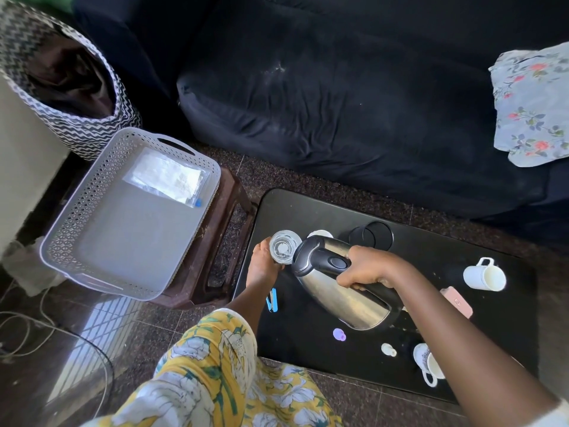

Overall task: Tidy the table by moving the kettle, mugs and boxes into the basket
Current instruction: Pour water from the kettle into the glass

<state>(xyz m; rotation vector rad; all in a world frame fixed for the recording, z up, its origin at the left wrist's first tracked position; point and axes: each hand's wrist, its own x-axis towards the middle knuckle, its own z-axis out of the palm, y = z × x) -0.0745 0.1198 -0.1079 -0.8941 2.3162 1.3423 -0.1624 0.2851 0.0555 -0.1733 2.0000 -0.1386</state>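
From the head camera, the right hand (368, 269) has its fingers curled round the black handle of the steel kettle (345, 295). The kettle is tilted over the black table (455, 241), with its lid end just beside a clear glass (281, 246). The left hand (261, 268) holds that glass from below. Its thumb shows at the rim, but the fingers are mostly hidden, so the grip seems to be a wrap rather than a pinch. A white mug (485, 275) and a pink box (457, 302) lie on the table to the right of the kettle. Another white mug (428, 362) lies near the front edge. The grey basket (77, 211) sits on a brown stool (229, 211) left of the table, with a clear packet (167, 177) inside it.
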